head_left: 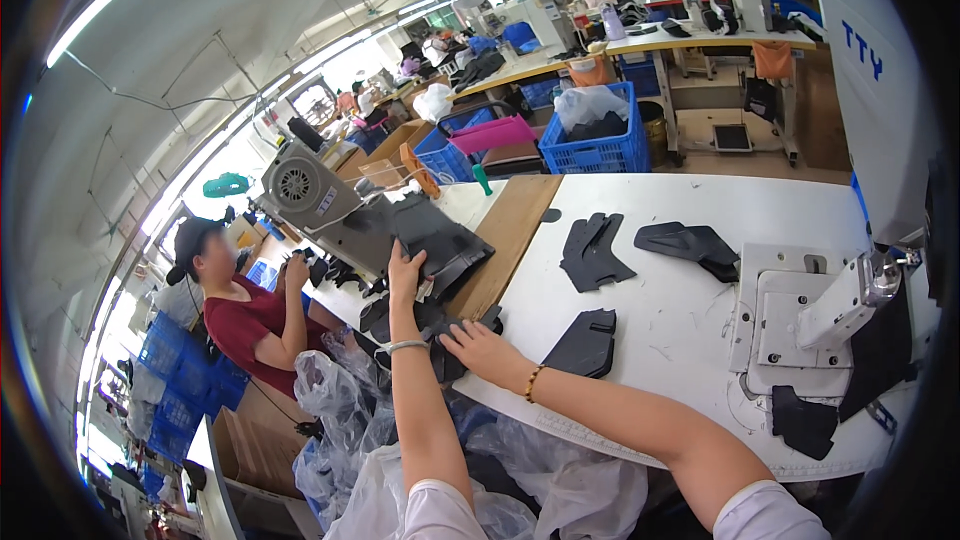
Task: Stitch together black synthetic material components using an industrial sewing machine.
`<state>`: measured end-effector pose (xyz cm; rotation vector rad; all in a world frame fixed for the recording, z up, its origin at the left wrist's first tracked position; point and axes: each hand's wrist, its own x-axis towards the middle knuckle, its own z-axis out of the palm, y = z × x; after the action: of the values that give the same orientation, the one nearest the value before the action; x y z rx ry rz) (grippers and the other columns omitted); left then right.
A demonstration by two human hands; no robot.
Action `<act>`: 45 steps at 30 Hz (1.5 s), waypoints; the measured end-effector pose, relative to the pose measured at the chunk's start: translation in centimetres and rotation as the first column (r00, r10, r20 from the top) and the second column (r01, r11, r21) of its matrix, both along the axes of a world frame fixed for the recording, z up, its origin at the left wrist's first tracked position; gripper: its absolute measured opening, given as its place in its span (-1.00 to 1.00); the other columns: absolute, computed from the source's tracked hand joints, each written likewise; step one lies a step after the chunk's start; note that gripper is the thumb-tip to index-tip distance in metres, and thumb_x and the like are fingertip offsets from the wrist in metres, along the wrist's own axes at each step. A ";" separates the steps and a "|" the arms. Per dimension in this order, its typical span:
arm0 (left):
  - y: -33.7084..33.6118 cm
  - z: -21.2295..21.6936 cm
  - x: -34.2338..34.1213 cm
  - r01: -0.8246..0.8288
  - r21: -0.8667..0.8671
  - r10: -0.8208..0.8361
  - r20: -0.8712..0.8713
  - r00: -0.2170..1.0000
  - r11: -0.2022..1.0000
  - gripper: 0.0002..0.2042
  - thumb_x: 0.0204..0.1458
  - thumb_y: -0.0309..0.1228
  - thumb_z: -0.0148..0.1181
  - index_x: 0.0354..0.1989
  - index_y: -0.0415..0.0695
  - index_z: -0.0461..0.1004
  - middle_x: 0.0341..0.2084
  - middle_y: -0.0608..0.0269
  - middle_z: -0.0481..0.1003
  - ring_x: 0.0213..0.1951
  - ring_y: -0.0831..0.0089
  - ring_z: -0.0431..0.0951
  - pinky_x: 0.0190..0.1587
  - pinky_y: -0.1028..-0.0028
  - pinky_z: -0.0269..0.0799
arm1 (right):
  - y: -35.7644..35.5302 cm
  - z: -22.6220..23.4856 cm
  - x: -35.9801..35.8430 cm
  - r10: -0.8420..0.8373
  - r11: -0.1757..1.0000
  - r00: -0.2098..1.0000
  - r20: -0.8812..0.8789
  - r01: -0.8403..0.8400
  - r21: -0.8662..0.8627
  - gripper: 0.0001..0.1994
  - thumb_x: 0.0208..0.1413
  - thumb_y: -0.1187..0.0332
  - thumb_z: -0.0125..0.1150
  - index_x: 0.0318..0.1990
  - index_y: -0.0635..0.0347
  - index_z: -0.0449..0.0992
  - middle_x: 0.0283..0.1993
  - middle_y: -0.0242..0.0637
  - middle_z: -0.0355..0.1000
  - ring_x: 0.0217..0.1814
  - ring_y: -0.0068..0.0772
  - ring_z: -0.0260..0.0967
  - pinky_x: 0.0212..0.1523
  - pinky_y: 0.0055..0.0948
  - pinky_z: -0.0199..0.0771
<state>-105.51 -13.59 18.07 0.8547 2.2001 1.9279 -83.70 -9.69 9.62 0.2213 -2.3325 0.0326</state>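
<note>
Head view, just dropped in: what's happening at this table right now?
A person at a white worktable is handling dark cut fabric pieces. The left hand reaches up onto a stack of dark pieces at the table's far left edge, while the right hand lies flat on more dark pieces near the front edge. Other cut pieces lie spread across the table, and a sewing machine stands at the right. Another person in a red shirt works at a nearby machine.
</note>
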 end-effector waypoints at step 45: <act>-4.8 -1.7 0.8 -0.575 -0.779 -0.216 -0.624 0.751 0.250 -0.36 -0.05 -0.26 0.13 0.26 -0.06 0.09 0.17 -0.11 0.19 0.16 -0.08 0.22 0.16 0.13 0.19 | 12.8 13.9 50.0 -0.529 0.577 0.557 0.640 0.790 -0.209 -0.86 -0.13 0.36 0.15 -0.57 0.24 0.43 -0.45 -0.11 0.39 -0.36 -0.07 0.40 -0.37 -0.21 0.46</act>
<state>-104.70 -18.41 16.41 0.9888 3.2162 -0.2201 -33.68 3.14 23.48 -1.1205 -2.6736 0.3159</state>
